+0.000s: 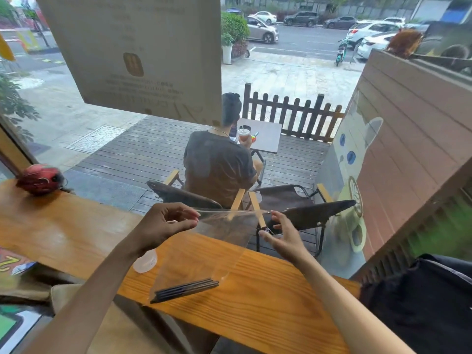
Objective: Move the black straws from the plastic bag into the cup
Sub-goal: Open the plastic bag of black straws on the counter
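head view, looking forward and down across a wooden counter (76, 231) set against a window. left hand (163, 226): raised above the counter, fingers curled, thumb and fingertips pinched on the left corner of the mouth of a clear plastic bag (204, 254); forearm reaching up from the lower left of the view. right hand (283, 233): raised at like height, palm turned inward, fingers partly spread and bent, thumb and forefinger appearing to nip the right corner of the bag's mouth, though the film is thin and the exact contact is hard to tell; forearm entering from the lower right. between the two hands the bag's top edge is stretched taut, and the bag hangs down and toward the viewer, its closed bottom lying near the counter's near edge. black straws (185, 290): a small bundle lying side by side inside the bottom of the bag, tilted slightly, over the counter's near edge. cup (145, 261): translucent, standing on the counter just below the left wrist and just left of the bag, partly hidden by the forearm. red helmet (40, 178): at the counter's far left end, by the glass. dark bag (421, 302): at the counter's right end. outside the window, a seated person (219, 162) faces away at a small table (265, 136) on a wooden deck
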